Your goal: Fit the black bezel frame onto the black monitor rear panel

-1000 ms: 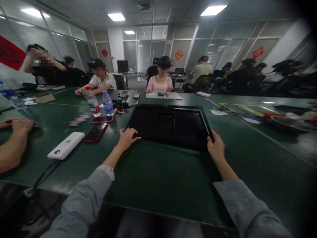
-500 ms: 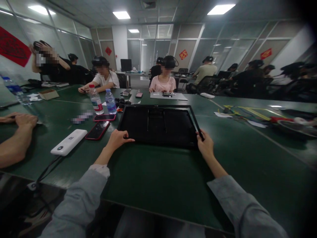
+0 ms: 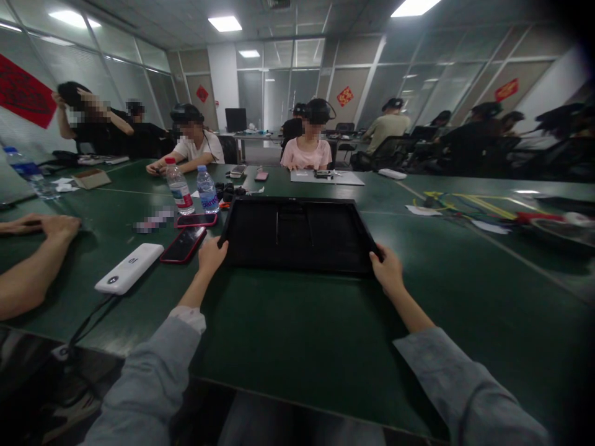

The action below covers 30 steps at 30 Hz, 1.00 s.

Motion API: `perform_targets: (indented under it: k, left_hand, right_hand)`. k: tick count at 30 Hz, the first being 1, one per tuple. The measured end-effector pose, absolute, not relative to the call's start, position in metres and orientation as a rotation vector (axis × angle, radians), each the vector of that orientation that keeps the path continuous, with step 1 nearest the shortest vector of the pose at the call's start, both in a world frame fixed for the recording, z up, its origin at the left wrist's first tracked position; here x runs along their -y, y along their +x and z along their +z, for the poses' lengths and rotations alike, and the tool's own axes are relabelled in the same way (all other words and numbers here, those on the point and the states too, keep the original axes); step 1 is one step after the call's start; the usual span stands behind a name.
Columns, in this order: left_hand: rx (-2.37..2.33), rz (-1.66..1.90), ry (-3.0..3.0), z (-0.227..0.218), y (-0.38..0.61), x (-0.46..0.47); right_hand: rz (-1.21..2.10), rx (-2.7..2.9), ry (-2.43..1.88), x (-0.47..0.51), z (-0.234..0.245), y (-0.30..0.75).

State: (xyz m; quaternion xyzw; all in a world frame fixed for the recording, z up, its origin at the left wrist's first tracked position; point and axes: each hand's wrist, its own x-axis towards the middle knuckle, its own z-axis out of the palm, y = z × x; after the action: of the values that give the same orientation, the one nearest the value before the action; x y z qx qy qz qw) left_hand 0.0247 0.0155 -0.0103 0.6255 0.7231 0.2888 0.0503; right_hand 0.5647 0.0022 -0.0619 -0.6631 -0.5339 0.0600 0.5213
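A large flat black panel (image 3: 297, 232), like the back of a monitor, lies on the green table (image 3: 297, 334) in front of me. My left hand (image 3: 211, 255) grips its near left corner, fingers curled over the edge. At the near right corner, my right hand (image 3: 385, 269) is closed on the panel's edge. Both my arms wear grey sleeves.
Left of the panel lie two phones (image 3: 183, 243), a white power bank (image 3: 129, 267) and two water bottles (image 3: 179, 186). Another person's forearm (image 3: 32, 272) rests at the far left. Coloured cables (image 3: 458, 207) lie to the right. Several people sit across the table.
The panel has shifted left and squared up in front of me. My left hand went from lying flat on its front edge to gripping its left corner.
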Motion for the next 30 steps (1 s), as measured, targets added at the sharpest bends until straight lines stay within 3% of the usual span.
perform_targets:
  k: [12, 30]
  left_hand:
    - [-2.105, 1.075, 1.807, -0.005, 0.027, -0.012]
    - [-2.241, 0.803, 1.955, -0.001, 0.028, -0.009]
  right_hand:
    - [0.168, 1.286, -1.524, 0.004, -0.058, 0.560]
    - [0.172, 1.272, -1.511, -0.005, -0.071, 0.570]
